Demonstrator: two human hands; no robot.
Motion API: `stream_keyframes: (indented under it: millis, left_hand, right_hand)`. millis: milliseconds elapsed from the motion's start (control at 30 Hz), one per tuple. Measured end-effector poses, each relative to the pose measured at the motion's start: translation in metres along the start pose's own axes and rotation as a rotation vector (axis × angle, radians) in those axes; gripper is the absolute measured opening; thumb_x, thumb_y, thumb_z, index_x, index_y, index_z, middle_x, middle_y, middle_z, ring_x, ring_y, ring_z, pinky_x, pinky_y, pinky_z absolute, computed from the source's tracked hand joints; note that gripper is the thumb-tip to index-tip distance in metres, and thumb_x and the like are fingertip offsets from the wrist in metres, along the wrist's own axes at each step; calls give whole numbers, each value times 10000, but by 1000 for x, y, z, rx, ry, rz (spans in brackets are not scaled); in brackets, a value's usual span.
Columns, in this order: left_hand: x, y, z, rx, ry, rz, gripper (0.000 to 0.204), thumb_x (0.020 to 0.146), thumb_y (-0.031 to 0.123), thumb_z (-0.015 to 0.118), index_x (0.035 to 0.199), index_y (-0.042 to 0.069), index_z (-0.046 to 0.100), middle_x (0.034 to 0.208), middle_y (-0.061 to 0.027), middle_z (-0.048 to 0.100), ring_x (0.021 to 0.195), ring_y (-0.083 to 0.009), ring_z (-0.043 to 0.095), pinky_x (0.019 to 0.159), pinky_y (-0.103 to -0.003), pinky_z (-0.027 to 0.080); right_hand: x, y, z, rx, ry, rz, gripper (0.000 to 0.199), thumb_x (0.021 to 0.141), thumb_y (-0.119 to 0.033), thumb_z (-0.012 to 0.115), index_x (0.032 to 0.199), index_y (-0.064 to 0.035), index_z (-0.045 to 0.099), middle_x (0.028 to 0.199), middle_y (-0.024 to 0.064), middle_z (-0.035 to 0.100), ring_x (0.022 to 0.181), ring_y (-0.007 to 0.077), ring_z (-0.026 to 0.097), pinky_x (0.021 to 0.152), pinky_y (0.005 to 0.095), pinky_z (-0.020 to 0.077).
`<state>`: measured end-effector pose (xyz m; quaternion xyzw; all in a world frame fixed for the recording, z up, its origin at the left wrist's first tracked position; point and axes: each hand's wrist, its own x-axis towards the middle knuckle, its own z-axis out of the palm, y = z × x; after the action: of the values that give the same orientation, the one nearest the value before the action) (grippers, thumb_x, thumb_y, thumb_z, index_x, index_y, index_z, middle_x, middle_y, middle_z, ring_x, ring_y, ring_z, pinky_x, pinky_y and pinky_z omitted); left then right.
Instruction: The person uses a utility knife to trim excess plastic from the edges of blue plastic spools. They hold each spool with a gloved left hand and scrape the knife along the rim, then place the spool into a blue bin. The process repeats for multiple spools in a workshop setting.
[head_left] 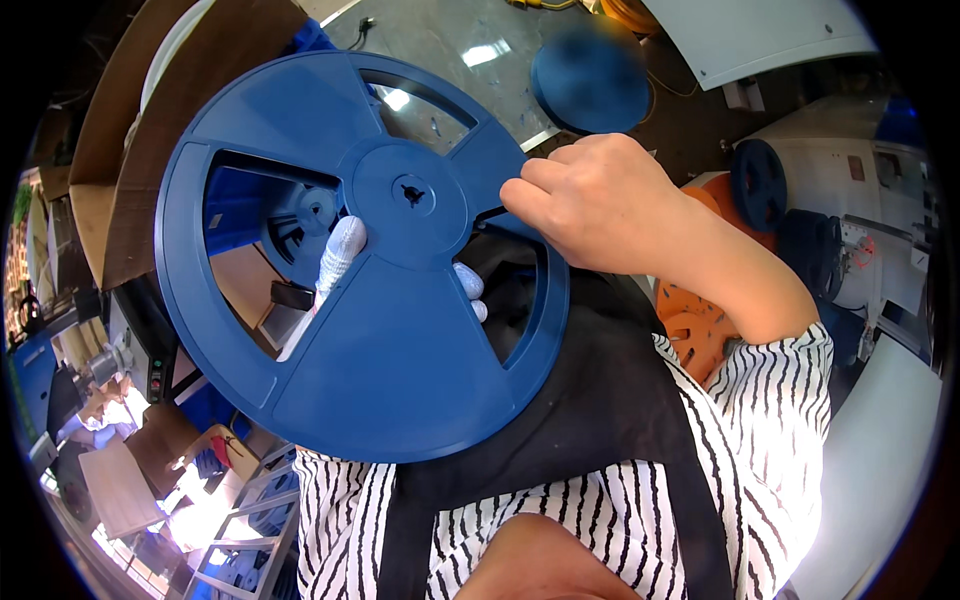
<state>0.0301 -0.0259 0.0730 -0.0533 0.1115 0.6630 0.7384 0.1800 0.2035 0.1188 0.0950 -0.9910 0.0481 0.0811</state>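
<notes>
Blue plastic reel (410, 330) is held up in front of the person's chest, its broad flange facing the camera and filling the middle of the view. The left hand (341, 255), in a white glove, grasps it from behind: the thumb comes up through the left window and lies against the hub's edge, while fingertips show in the lower right window. The spoke hides the palm. The bare right hand (595, 205) is at the right rim, fingers curled into a loose fist; its fingertips are turned away, so I cannot tell whether it pinches anything.

The flange blocks much of what lies beyond, though another blue reel (312, 212) shows through the left window. A cardboard box (115, 200) stands at left, a grey counter (430, 35) lies beyond, and orange reels (690, 325) sit behind the right forearm.
</notes>
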Motion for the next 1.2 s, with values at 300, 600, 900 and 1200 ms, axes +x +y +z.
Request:
stream_keyframes:
  millis: [300, 600, 900, 1200]
  left_hand:
    - [-4, -10, -1, -149, 78, -86, 701, 959, 573, 546, 1476, 110, 451, 1219, -332, 608, 1109, -497, 641, 860, -624, 589]
    - [0, 0, -4, 3, 12, -72, 778, 933, 639, 556, 1445, 59, 466, 1179, -336, 632, 1053, -489, 675, 815, -625, 598]
    - [2, -2, -6, -53, -3, -71, 771, 937, 604, 565, 1463, 53, 442, 1173, -347, 628, 1062, -496, 669, 820, -627, 594]
    - [-1, -5, 3, -94, 54, -45, 780, 945, 655, 505, 1443, 54, 479, 1140, -352, 639, 1016, -477, 691, 783, -594, 609]
  right_hand:
    - [-15, -4, -2, 36, -95, 58, 165, 749, -89, 712, 763, -84, 548, 651, 46, 562, 573, 231, 628, 497, 349, 470]
    - [-17, -1, -2, 69, 19, 26, 143, 738, -88, 711, 757, -87, 569, 635, 31, 542, 581, 209, 611, 505, 357, 440]
    - [-31, 0, 4, 110, -49, 65, 178, 760, -96, 716, 750, -96, 538, 634, 28, 538, 580, 202, 612, 472, 351, 437]
    - [-54, -1, 16, 166, -157, 112, 159, 741, -105, 724, 768, -76, 569, 637, 46, 566, 583, 237, 637, 529, 366, 506]
